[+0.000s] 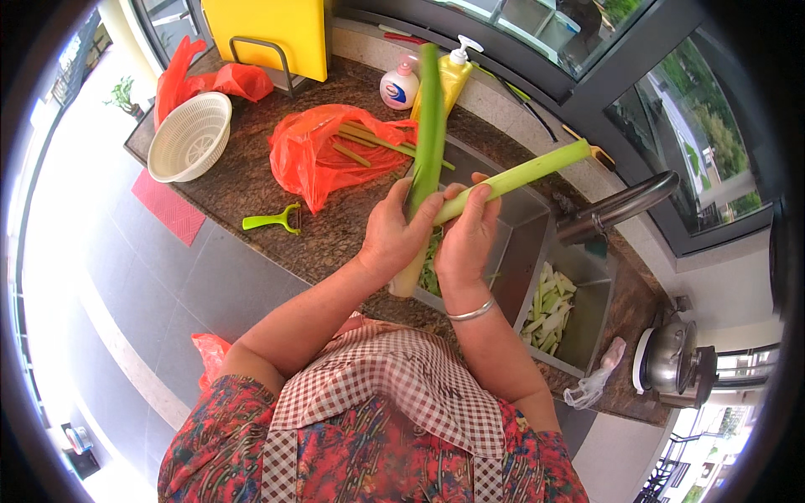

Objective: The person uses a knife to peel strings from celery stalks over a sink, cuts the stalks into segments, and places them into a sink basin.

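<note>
My left hand (391,231) grips a long green vegetable stalk (431,107), held nearly upright, its pale end sticking out below the palm. A narrow dark edge shows beside those fingers; what it is, I cannot tell. My right hand (466,248) holds a paler green stalk (541,168) that slants up to the right, its near end meeting my left thumb. Both hands are above the left sink basin (503,232), where green peelings (430,267) are partly hidden. Cut pale-green pieces (548,308) lie in the right basin (585,327).
On the granite counter (245,157) are a green Y-shaped peeler (270,221), a red plastic bag (308,151) with several stalks, and a white colander (192,138). Soap bottles (399,87) stand behind. A metal faucet (629,201) reaches over the sink; a kettle (671,358) sits far right.
</note>
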